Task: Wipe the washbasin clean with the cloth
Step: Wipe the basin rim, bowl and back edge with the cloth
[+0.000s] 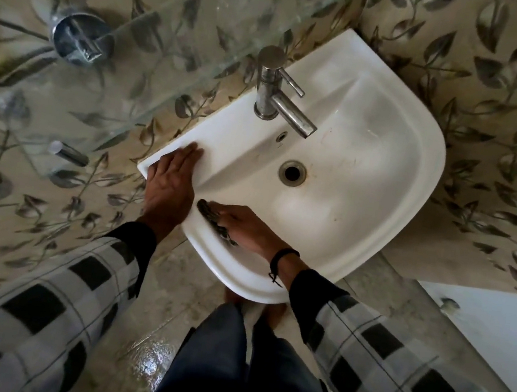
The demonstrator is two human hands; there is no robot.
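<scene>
Fingers of the right hand (248, 229) press down on a dark cloth (213, 219), the grip flattened over it rather than curled, pinning it against the near-left rim of the white washbasin (411, 170). Only the left end and lower edge of the cloth show past the fingers; the rest is hidden under the palm. A dark band (282, 256) circles the right wrist, with a loose end hanging toward the basin's near edge.

Just left of it, the left hand (172, 181) lies open and flat on the basin's left ledge, fingers together and pointing toward the far side, holding nothing. The two hands are close but apart. Both arms wear checked sleeves (50, 293) with dark cuffs.

Inside the bowl, the round drain (292, 173) sits near the middle, with a small overflow hole (280, 136) on the far wall. Faint dark marks streak the bowl to the right of the drain. A steel tap (273, 89) stands on the far ledge, its spout angled right over the bowl.

Leaf-patterned tiles (496, 79) cover the wall behind. A glass shelf (175, 20) on metal brackets hangs at far left. Below the basin's near edge, the person's dark trousers (223, 355) and feet are visible on a wet, shiny floor (146, 362).
</scene>
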